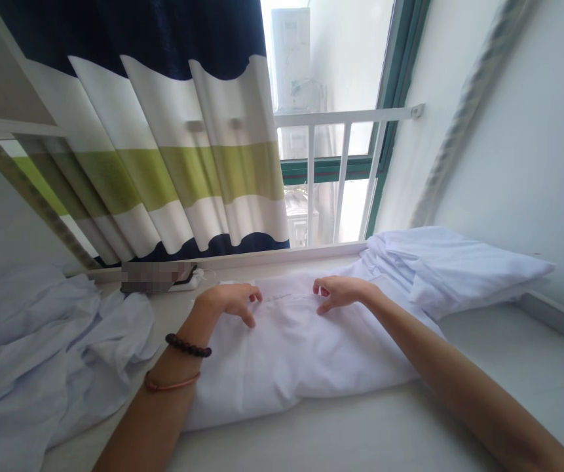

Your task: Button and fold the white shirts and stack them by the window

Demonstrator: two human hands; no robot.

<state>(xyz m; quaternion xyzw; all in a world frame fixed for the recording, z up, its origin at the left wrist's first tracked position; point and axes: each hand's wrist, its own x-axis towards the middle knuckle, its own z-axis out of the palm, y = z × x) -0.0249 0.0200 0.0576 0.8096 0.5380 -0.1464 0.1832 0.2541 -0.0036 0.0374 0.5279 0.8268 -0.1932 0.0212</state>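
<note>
A white garment (291, 354) lies spread on a white surface in front of me. My left hand (230, 301) rests on its far edge with fingers curled and pressed into the cloth; two bracelets sit on that wrist. My right hand (340, 292) is a little to the right on the same edge, fingers bent and pinching the fabric along a seam. The two hands are about a hand's width apart.
A crumpled pale sheet (31, 354) fills the left side. Folded white fabric (458, 265) is piled at the right by the wall. A dark phone-like object (186, 274) lies on the window ledge. Behind hang a striped curtain (173, 164) and a white window rail (345, 118).
</note>
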